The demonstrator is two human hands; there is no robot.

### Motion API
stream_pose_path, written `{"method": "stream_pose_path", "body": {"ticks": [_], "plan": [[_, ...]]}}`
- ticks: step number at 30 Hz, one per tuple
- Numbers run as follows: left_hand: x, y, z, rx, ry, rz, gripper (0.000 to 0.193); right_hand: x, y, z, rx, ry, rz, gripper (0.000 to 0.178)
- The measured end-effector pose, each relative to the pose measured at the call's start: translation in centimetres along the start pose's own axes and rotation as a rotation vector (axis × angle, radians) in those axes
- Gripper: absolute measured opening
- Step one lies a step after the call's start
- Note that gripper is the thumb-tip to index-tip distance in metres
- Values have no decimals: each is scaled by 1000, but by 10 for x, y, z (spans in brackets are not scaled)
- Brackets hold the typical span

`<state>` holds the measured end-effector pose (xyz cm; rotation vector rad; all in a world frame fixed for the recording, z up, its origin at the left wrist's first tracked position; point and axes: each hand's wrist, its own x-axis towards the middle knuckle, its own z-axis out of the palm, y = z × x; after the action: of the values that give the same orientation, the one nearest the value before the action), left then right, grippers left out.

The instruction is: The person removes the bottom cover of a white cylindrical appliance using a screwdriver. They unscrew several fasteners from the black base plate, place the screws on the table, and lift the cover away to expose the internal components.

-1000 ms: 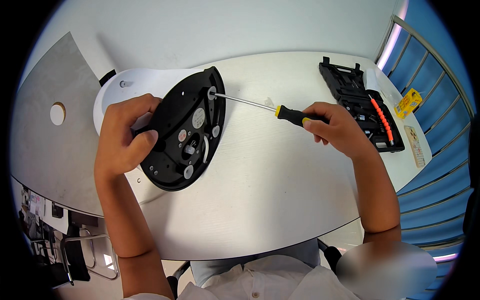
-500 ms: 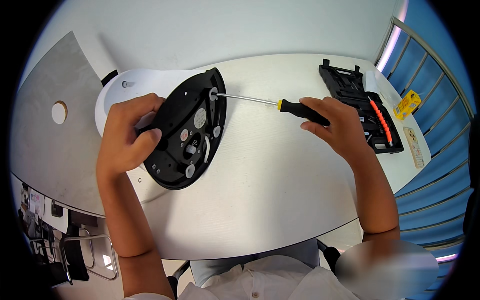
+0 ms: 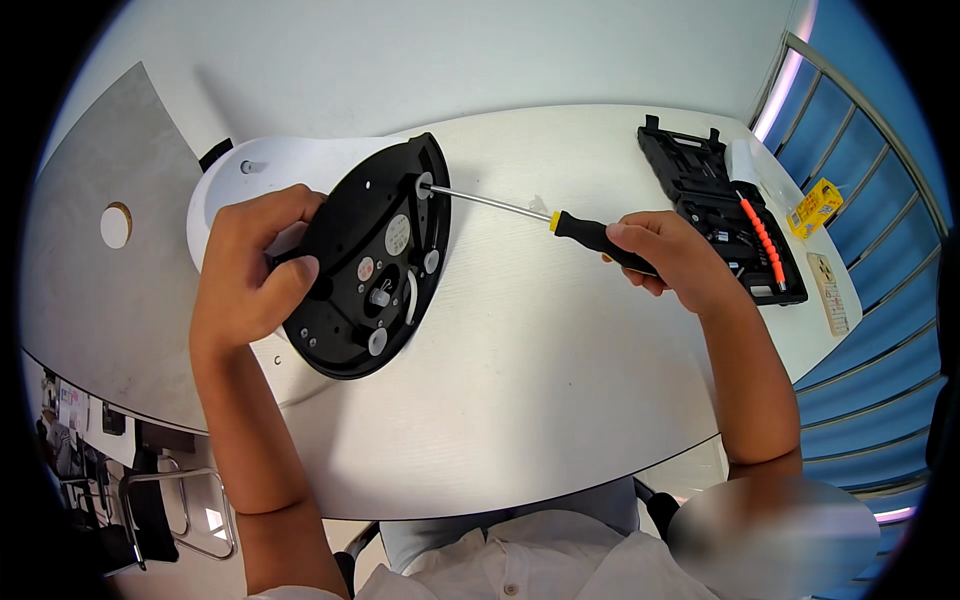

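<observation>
A black rounded base (image 3: 340, 250), fitted with several pale round feet and two stickers, is tilted up on its edge with its underside showing. My left hand (image 3: 250, 265) grips its left rim, thumb over the edge. A screwdriver (image 3: 590, 235) with a black handle, yellow collar and long steel shaft points left. My right hand (image 3: 675, 255) is closed on the end of its handle. The shaft's tip meets the base's upper foot (image 3: 424, 186); the tip itself is hidden inside it. Behind the base lies a white rounded shell (image 3: 230, 180) with a small clear peg.
At the right stands an open black tool case (image 3: 690, 170) with an orange flexible shaft (image 3: 762, 240). Beside it are a yellow box (image 3: 815, 208) and a beige card-like strip (image 3: 828, 295). A small C-shaped clip (image 3: 278, 360) lies near my left wrist. Metal railing (image 3: 870, 160) borders the right side.
My right hand has turned around the screwdriver handle, its thumb now on top, and the handle end sits slightly lower. The black base has shifted slightly left.
</observation>
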<state>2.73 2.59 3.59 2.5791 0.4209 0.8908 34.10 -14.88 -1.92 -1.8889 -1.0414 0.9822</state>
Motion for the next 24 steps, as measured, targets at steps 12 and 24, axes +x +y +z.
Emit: {"method": "stream_pose_path", "body": {"ticks": [12, 24], "plan": [[-1, -3, 0, 27, 10, 19, 38, -1, 6, 10, -343, 363, -466, 29], [-1, -2, 1, 11, 21, 12, 37, -5, 4, 3, -366, 275, -427, 30]]}}
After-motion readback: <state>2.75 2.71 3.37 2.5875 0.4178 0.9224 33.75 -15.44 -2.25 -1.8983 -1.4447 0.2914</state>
